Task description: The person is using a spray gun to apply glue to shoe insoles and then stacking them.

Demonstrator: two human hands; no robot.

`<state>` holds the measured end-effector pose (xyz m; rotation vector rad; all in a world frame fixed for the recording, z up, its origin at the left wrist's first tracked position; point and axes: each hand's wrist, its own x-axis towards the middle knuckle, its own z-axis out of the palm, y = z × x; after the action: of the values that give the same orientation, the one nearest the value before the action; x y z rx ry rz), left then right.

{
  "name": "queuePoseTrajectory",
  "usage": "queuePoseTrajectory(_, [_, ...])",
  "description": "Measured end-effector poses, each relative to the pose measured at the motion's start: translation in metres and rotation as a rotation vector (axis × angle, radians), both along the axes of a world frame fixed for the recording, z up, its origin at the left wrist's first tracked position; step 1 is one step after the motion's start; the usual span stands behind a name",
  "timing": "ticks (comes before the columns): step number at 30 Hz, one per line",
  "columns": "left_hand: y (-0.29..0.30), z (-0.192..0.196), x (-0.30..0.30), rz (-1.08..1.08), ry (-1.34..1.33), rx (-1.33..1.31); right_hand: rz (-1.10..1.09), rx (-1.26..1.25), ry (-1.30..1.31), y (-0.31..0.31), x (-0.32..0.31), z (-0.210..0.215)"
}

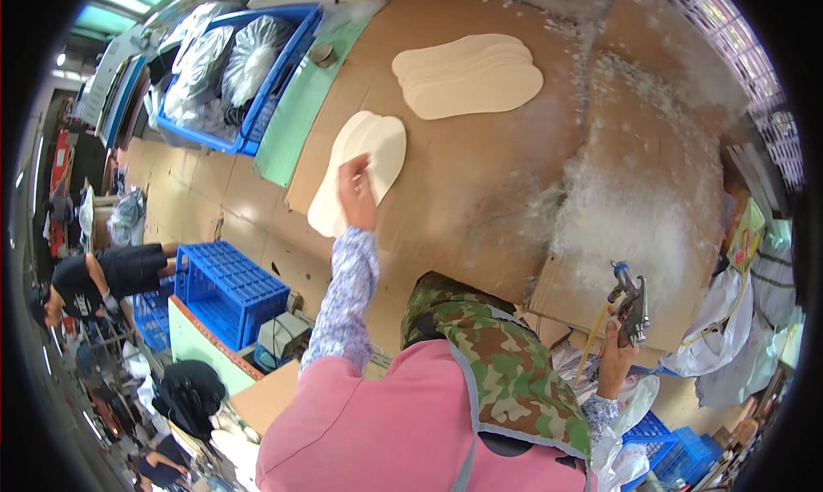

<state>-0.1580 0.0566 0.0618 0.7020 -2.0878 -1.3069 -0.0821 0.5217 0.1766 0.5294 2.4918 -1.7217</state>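
Cream foam insoles (360, 171) lie stacked on the cardboard worktop (480, 201); left hand (356, 192) stretched forward, fingers flat on the stack, grip open. Right hand (615, 355) low at the side, grip closed round a metal spray gun (630, 303), nozzle up.

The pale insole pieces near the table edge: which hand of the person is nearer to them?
Left. The left hand rests on the near insole stack. The right hand is far to the right, holding a spray gun.
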Motion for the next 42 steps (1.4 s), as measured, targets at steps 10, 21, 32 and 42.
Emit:
queuePoseTrajectory(10, [0.043, -0.049, -0.184, 0.074, -0.507, -0.738, -0.165, 0.147, 0.054, 0.01, 0.033, 0.006])
queuePoseTrajectory(21, [0.045, 0.013, -0.169, -0.489, -0.001, -0.452, -0.215, 0.127, 0.025, 0.059, 0.051, -0.001])
queuePoseTrajectory(32, [0.278, 0.143, -0.08, -0.934, -0.016, 0.525, -0.305, -0.002, -0.011, 0.099, 0.057, 0.003])
queuePoseTrajectory(42, [0.326, -0.007, -0.021, -0.935, -0.372, 0.374, 0.094, 0.155, 0.068, 0.078, 0.038, 0.009])
